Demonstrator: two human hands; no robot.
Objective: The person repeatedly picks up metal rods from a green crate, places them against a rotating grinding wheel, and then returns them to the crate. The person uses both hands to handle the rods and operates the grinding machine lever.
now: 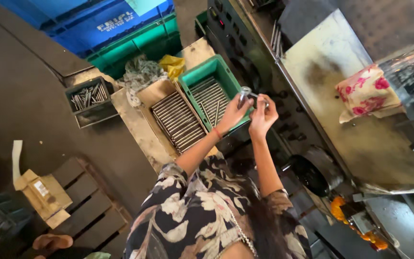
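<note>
Risk item: the small metal rod-like part [245, 93] you pinch between both hands, left hand [233, 112] and right hand [263, 115] closed on it in mid-air above the green tray [186, 81] of rods, may slip from fingertip grip and drop among them.

There are 2 hands [235, 111] [263, 117], 1 green tray [202, 72] of rods, 1 cardboard box [150, 93] of rods, 1 dark bin [92, 112], 2 blue crates [101, 24].
</note>
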